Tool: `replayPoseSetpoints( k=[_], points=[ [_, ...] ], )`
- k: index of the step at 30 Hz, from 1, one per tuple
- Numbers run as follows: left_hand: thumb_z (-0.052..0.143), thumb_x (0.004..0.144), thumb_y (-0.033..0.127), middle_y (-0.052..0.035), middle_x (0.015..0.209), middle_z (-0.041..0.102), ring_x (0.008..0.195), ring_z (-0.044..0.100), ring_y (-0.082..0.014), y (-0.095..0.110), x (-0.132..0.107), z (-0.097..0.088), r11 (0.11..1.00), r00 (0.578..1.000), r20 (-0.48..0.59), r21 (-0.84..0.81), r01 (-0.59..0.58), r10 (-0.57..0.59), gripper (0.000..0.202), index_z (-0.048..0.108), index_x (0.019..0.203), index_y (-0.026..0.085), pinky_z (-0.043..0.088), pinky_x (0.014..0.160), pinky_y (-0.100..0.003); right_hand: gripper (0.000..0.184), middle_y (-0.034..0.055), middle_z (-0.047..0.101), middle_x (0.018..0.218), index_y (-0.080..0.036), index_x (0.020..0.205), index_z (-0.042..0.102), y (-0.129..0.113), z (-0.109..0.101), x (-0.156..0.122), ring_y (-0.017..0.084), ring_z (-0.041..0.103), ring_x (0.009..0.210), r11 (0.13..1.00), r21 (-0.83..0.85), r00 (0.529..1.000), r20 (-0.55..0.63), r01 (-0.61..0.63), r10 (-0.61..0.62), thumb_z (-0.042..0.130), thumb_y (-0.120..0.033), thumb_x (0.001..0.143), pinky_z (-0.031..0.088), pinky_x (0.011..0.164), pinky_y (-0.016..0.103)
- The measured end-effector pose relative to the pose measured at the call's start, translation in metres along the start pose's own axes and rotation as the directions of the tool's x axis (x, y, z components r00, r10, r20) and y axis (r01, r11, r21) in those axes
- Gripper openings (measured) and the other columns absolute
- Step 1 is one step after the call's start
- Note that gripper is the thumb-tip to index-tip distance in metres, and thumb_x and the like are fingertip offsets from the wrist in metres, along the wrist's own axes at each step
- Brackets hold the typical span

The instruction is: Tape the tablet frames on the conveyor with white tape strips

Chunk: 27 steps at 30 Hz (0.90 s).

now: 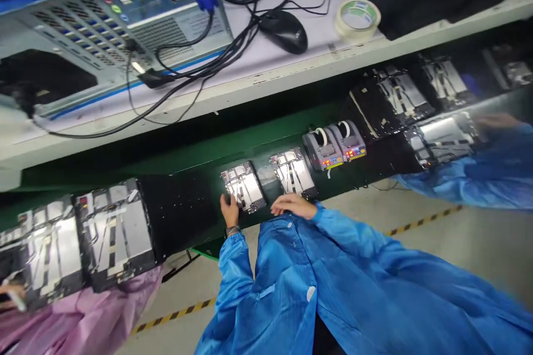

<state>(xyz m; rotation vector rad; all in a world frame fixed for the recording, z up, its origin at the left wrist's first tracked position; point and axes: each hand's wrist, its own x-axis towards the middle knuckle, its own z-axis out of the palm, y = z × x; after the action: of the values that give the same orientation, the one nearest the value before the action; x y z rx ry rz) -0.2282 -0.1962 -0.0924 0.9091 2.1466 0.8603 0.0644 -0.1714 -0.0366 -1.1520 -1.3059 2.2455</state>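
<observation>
Two opened tablet-like devices with bare silver metal plates and ribbon cables lie on the green bench in front of me. At the lower left edge of the left device (246, 186), my left hand (230, 213) has its thumb and finger apart, the thumb touching or close to the edge. My right hand (295, 205) lies palm down near the lower edge of the right device (295, 173), its fingers loosely stretched to the left. Whether it touches that device cannot be made out. Nothing shows in either hand.
Two grey tape dispensers (334, 146) stand right of the devices. A black mat (179, 208) and larger opened devices (115, 233) lie left, by a person in pink. Another person's blue sleeve (478, 177) is at right. Above, a shelf holds a computer (158, 28), mouse (283, 31) and tape roll (357, 18).
</observation>
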Motion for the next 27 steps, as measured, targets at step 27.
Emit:
replayPoseSetpoints(
  k=[27],
  points=[
    [0.063, 0.094, 0.053, -0.0145, 0.120, 0.072, 0.108, 0.070, -0.0238, 0.039, -0.006, 0.142, 0.969, 0.843, 0.536, -0.225, 0.098, 0.039, 0.045, 0.067, 0.118, 0.016, 0.056, 0.095, -0.039, 0.024, 0.0034, 0.072, 0.074, -0.015, 0.080, 0.076, 0.001, -0.147, -0.032, 0.016, 0.063, 0.072, 0.959, -0.262, 0.828, -0.557, -0.109, -0.058, 0.079, -0.039, 0.075, 0.047, 0.070, 0.027]
  ],
)
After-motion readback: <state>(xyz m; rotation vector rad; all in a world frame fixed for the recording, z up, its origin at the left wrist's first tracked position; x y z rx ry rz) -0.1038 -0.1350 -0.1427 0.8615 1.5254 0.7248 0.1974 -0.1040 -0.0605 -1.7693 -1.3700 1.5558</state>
